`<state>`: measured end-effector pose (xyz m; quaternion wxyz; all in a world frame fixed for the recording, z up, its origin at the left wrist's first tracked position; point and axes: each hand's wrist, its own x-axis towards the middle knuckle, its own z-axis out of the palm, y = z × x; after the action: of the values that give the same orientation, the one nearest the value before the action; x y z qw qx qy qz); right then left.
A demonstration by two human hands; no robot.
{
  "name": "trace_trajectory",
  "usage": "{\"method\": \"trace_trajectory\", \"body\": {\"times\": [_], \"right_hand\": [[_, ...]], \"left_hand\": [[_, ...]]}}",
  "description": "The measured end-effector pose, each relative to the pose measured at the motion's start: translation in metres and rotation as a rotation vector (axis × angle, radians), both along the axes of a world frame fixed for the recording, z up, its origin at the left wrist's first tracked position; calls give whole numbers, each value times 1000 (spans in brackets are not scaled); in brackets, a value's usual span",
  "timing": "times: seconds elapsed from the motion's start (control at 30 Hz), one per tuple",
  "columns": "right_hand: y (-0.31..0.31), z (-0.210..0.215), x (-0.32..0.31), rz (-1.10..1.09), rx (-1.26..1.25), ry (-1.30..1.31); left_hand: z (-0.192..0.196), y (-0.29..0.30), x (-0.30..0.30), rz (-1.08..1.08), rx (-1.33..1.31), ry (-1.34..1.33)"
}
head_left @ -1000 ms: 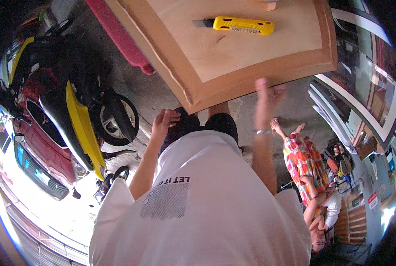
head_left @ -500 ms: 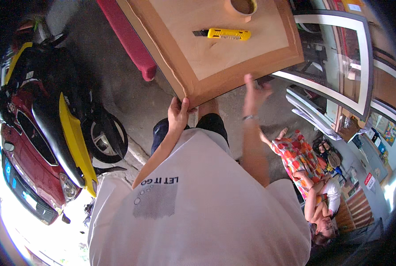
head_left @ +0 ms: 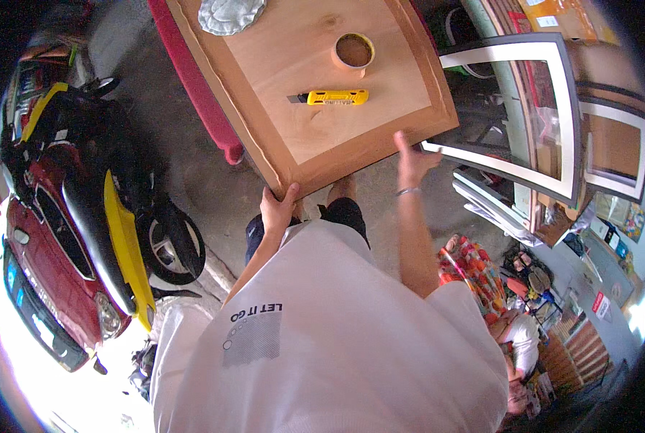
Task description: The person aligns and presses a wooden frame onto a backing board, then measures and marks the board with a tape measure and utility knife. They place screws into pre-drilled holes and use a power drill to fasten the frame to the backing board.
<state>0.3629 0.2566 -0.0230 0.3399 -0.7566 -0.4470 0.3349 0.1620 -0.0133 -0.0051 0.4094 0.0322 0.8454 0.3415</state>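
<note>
The left hand (head_left: 277, 211) grasps the near corner of a tape-bordered panel (head_left: 315, 130), its thumb pressed on top and its other fingers mostly hidden beneath. To the right of that grip, the right hand (head_left: 415, 160) is at the panel's near edge, thumb raised; the hand is blurred, and one cannot tell whether it touches the edge or what, if anything, its fingers close on. The panel stretches away beyond the grip until the top of the view cuts off its far end. Up and to the right of the gripped corner, a yellow cutter (head_left: 339, 97) lies on the bare middle with its blade out, pointing left. Just beyond the cutter sits a tape roll (head_left: 341, 59), its core dim and hard to make out. Farther from the grip, a crumpled clear sheet (head_left: 231, 14) is cut off by the upper edge, its contents unclear. Left of the panel runs a red padded strip (head_left: 198, 88), partly covered by it; how it supports the panel, if at all, is hidden. Well right of the grip stands a white-matted frame (head_left: 564, 105). Behind the wearer's right side, another person (head_left: 522, 339) is partly blocked by the white shirt (head_left: 337, 310).
</note>
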Motion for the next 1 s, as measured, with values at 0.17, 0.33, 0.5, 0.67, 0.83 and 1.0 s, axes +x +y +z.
{"method": "trace_trajectory", "body": {"times": [0.17, 0.33, 0.5, 0.67, 0.83, 1.0], "right_hand": [[7, 20, -14, -33, 20, 381], [-122, 5, -69, 350, -252, 180], [11, 27, -10, 93, -187, 410], [120, -10, 69, 97, -84, 108], [0, 20, -13, 111, -301, 578], [-33, 42, -24, 454, -487, 489]], "left_hand": [[21, 23, 16, 41, -102, 149], [30, 31, 13, 156, 10, 26], [21, 16, 8, 161, 84, -62], [8, 10, 11, 210, 181, -60], [4, -6, 11, 190, 149, -40], [8, -3, 5, 182, 244, -49]]}}
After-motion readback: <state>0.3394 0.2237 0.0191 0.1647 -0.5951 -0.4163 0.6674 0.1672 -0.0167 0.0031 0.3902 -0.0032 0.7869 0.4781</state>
